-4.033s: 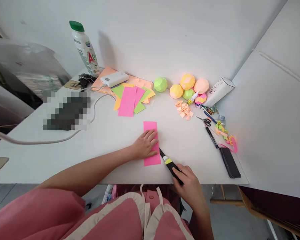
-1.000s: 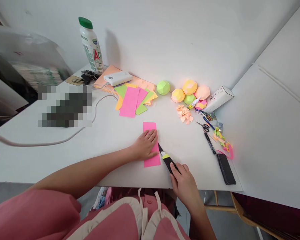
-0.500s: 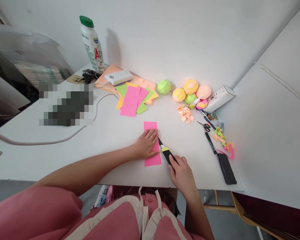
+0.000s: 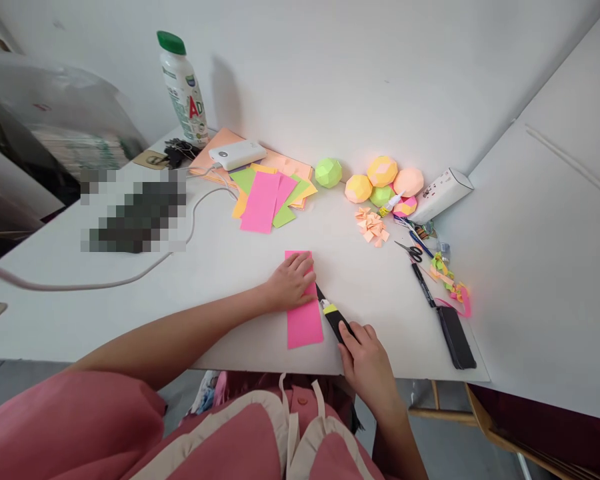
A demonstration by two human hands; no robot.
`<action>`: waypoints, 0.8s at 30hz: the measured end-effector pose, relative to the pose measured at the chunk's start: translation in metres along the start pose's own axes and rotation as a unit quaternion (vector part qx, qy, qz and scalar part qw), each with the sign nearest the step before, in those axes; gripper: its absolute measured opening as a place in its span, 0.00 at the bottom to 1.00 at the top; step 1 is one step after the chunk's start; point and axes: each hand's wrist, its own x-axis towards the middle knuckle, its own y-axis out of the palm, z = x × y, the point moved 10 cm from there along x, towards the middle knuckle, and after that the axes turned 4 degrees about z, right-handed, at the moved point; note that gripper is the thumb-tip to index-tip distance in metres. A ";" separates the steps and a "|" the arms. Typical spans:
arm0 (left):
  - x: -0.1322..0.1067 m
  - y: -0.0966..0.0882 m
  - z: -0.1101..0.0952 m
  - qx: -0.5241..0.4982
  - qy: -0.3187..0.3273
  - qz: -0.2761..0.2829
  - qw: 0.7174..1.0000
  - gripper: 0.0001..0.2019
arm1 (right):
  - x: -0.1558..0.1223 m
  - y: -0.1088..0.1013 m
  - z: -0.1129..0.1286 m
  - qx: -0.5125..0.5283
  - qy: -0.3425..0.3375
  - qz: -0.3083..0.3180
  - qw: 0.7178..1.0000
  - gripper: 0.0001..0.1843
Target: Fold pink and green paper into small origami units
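A narrow pink paper strip (image 4: 304,328) lies on the white table near its front edge. Across its upper half my left hand (image 4: 291,283) rests flat, fingers stretched out and pressing on the paper. My right hand (image 4: 366,352) is wrapped round the black and yellow handle of a utility knife (image 4: 336,317). The knife's dark blade points up and left, close to the right edge of the strip beside my left fingertips. Whether the blade touches the paper, I cannot tell.
Behind lie coloured paper sheets (image 4: 260,203) and a white power bank (image 4: 237,155). Faceted paper balls (image 4: 381,172), peach paper scraps (image 4: 371,227), scissors (image 4: 411,251), a black marker (image 4: 423,285) and a black case (image 4: 455,338) are to the right. A white bottle (image 4: 184,100) stands back left.
The pink strip has slid a little toward my body. My left hand now lies nearer its top end, and the right hand with the utility knife has come slightly closer to me.
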 end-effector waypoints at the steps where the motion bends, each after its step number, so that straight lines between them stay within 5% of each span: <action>1: 0.001 0.001 0.005 -0.003 -0.008 -0.001 1.000 0.26 | 0.000 0.000 0.000 -0.001 0.000 -0.002 1.000 0.21; 8: 0.002 0.018 0.014 -0.007 -0.026 0.032 0.999 0.39 | 0.006 0.000 0.000 -0.006 0.004 -0.003 1.000 0.21; 24: 0.003 0.018 0.011 0.017 -0.025 0.051 0.998 0.41 | 0.023 0.006 -0.003 -0.017 0.031 0.026 0.999 0.21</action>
